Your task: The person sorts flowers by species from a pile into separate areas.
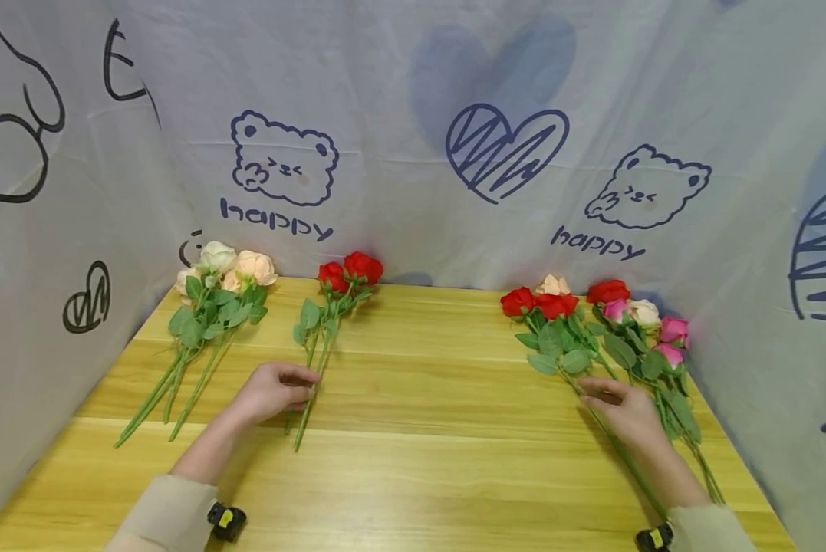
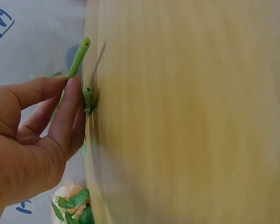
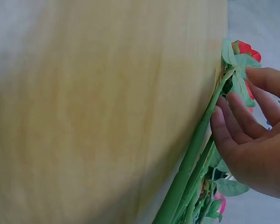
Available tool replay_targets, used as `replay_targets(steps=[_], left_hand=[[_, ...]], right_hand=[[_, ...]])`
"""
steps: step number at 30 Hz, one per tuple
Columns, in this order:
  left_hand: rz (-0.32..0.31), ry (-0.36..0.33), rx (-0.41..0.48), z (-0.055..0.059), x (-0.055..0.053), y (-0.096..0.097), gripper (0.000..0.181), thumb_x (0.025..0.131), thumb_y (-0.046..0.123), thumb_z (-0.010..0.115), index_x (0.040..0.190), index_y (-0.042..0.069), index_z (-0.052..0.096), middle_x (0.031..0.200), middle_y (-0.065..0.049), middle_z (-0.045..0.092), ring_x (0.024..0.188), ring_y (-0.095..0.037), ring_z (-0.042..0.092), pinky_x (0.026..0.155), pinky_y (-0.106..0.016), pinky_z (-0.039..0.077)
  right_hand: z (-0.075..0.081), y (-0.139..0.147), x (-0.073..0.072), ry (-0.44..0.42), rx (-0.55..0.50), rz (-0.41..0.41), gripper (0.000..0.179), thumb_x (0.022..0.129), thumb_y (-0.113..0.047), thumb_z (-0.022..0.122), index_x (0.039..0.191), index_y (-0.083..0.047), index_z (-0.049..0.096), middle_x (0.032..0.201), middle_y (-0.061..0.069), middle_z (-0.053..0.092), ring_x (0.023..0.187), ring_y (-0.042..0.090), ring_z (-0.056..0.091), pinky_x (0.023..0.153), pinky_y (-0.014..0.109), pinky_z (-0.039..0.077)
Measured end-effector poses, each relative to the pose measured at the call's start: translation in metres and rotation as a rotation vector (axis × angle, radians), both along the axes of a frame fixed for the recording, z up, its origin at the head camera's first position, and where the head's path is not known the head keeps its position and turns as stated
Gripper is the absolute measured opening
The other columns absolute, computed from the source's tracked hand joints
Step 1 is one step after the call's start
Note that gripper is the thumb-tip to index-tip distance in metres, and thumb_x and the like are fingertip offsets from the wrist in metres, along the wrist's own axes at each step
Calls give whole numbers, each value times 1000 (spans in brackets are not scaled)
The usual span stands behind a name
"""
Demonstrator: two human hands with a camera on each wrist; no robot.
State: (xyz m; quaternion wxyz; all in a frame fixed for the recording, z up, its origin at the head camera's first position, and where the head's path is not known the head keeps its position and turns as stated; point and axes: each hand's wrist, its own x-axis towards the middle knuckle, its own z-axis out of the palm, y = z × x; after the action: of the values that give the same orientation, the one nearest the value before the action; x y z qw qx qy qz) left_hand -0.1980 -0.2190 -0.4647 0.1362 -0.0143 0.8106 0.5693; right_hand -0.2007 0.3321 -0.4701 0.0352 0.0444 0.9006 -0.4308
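Observation:
My left hand (image 1: 278,392) pinches the stem of a red rose (image 1: 363,267) between thumb and fingertips. In the left wrist view the cut end of that green stem (image 2: 79,57) sticks up past the fingertips. A second red rose (image 1: 333,277) lies right beside it, its stem end low over the table. At the right, my right hand (image 1: 620,410) is at the long stem of a red rose (image 1: 556,306), fingers loosely bent. In the right wrist view its fingertips are right at the green stem (image 3: 191,149), with a gap between thumb and fingers.
Cream and peach roses (image 1: 254,267) lie in a bunch at the left of the wooden table (image 1: 419,460). Beside the right hand are pink roses (image 1: 674,331), a cream rose (image 1: 644,313) and another red rose (image 1: 607,291). A printed cloth (image 1: 385,92) hangs around the table.

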Motion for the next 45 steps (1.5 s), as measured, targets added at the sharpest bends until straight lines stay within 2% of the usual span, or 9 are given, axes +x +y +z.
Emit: replay_targets(steps=[4, 10, 16, 24, 32, 37, 45], left_hand=[[-2, -23, -17, 0, -1, 1, 31, 97, -1, 68, 128, -9, 67, 121, -24, 67, 96, -24, 71, 84, -38, 63], [1, -51, -43, -2, -3, 4, 29, 97, -2, 69, 125, -7, 70, 117, -20, 68, 91, -21, 70, 79, -37, 64], [-19, -41, -55, -3, -5, 3, 28, 96, -2, 70, 125, -7, 71, 118, -21, 69, 89, -21, 70, 76, -38, 64], [-26, -36, -44, -3, -4, 4, 28, 96, -2, 69, 124, -7, 71, 118, -22, 69, 89, -21, 71, 76, -38, 64], [-19, -54, -44, -2, -4, 4, 28, 96, -2, 70, 123, -7, 72, 118, -22, 69, 89, -21, 71, 76, -37, 64], [-25, -48, -59, -2, -4, 5, 28, 96, -2, 70, 123, -7, 72, 119, -22, 70, 90, -22, 71, 76, -37, 64], [-21, -65, -99, 3, -1, 8, 30, 100, 7, 69, 128, -4, 71, 129, -24, 66, 100, -28, 72, 81, -39, 63]], right_hand=[[-3, 4, -1, 37, 48, 52, 34, 97, -10, 75, 129, 0, 71, 134, 22, 67, 113, 34, 66, 78, 21, 56], [-4, 5, -4, 89, 205, 111, 29, 90, -2, 78, 118, -5, 78, 107, 14, 76, 92, 21, 68, 76, 31, 54], [0, 4, -7, 69, 244, 151, 28, 91, -3, 73, 118, -9, 79, 120, 17, 74, 99, 29, 69, 76, 36, 54], [3, -1, -8, -47, 125, 139, 30, 94, -10, 73, 125, -9, 77, 127, 19, 71, 86, 19, 60, 61, 29, 47], [3, -2, -9, -78, 17, 159, 32, 93, -5, 72, 125, -1, 74, 123, 20, 71, 83, 17, 59, 61, 28, 52], [1, -2, -9, -75, -16, 173, 34, 93, -3, 71, 126, 2, 72, 124, 21, 70, 90, 16, 62, 68, 27, 56], [3, -5, -6, -96, -96, 149, 40, 93, 0, 68, 133, 4, 68, 131, 24, 68, 80, 17, 60, 57, 28, 50]])
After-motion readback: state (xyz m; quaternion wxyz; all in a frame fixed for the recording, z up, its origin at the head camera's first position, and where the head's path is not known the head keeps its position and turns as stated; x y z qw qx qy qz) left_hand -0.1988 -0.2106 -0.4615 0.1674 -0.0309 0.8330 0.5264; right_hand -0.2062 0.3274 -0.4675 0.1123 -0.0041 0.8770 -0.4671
